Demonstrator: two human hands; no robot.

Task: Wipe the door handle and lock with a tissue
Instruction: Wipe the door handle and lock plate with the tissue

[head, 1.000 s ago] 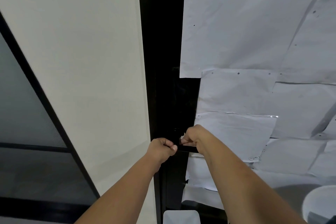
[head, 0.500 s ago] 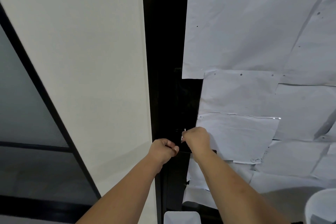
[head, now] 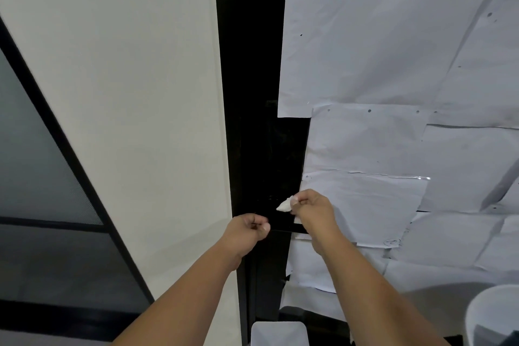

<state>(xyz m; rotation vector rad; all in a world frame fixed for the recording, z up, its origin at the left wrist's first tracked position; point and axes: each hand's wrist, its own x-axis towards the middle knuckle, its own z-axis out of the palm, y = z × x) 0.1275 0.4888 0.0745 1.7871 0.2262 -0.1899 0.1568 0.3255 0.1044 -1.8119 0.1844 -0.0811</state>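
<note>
Left hand [head: 247,230] at 7 o'clock, fingers curled around the black door handle [head: 283,226]. Right hand [head: 313,209] pinching white tissue [head: 285,205] against the dark lock [head: 273,196], detail lost in black. Paper sheets [head: 379,42] at 2 o'clock; pen scribble unreadable.

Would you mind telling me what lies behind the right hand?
Behind the right hand, which pinches a tissue, run the black handle and white paper sheets. The wrist hides the handle's right end; the lock blends into the dark.
</note>
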